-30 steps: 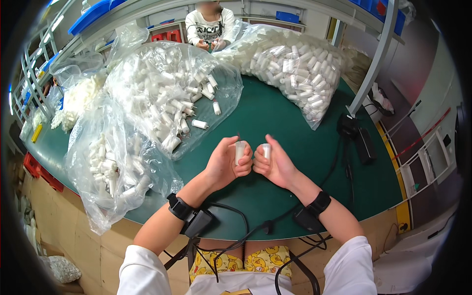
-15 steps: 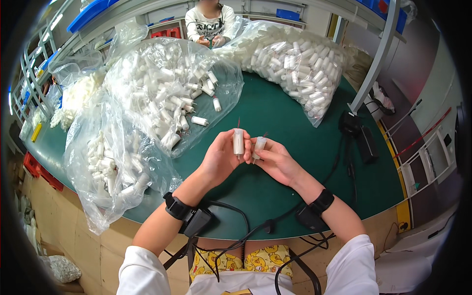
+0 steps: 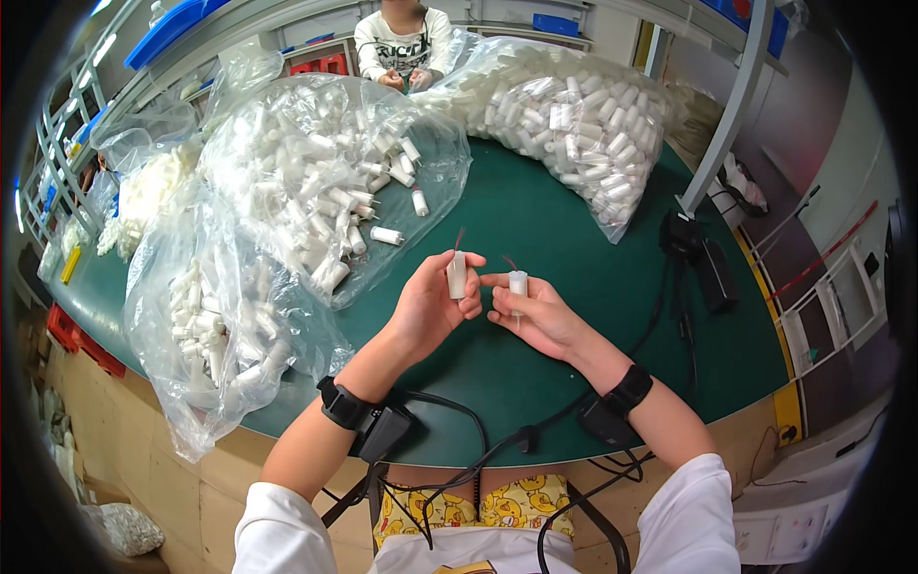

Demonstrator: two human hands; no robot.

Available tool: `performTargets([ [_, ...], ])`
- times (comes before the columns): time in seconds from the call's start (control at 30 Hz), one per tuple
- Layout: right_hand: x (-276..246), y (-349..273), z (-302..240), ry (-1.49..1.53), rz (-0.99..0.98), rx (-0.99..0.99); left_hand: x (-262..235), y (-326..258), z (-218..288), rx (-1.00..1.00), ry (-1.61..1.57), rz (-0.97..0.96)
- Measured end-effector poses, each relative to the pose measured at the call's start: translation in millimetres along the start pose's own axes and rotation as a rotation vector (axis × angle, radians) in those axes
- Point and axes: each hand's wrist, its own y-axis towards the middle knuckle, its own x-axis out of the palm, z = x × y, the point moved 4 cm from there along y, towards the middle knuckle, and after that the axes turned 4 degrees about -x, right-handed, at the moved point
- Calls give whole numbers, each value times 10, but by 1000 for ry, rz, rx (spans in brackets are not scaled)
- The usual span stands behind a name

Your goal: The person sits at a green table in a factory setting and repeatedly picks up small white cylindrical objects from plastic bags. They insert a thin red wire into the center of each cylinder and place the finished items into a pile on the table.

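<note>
My left hand (image 3: 429,304) is closed around a small white cylinder (image 3: 457,275) with a thin red wire sticking up from its top. Held upright in the fingers of my right hand (image 3: 542,320) is a second white cylinder with a wire (image 3: 517,283), its dark red lead bending to the left. The two hands are close together above the green table (image 3: 574,392). To the left, an opened clear plastic bag (image 3: 296,172) spills many similar cylinders. One loose cylinder (image 3: 386,235) lies just beyond my left hand, and another (image 3: 420,202) stands farther back.
A second full clear bag (image 3: 593,134) sits at the far right, a smaller one (image 3: 206,325) at the near left. Black cables (image 3: 478,430) run along the front edge; a black box (image 3: 712,273) is beside the grey post (image 3: 732,115). Another person (image 3: 404,48) is across the table.
My hands have moved slightly apart. The right-hand cylinder has shifted right and its wire now bends left, while the left-hand cylinder has turned a little.
</note>
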Motion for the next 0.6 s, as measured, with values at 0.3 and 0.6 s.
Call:
performTargets([
  [0.3, 52, -8, -57, 3, 8, -42, -23, -11, -11, -38, 129, 39],
  [0.6, 24, 13, -20, 167, -63, 71, 18, -25, 3, -12, 111, 27],
])
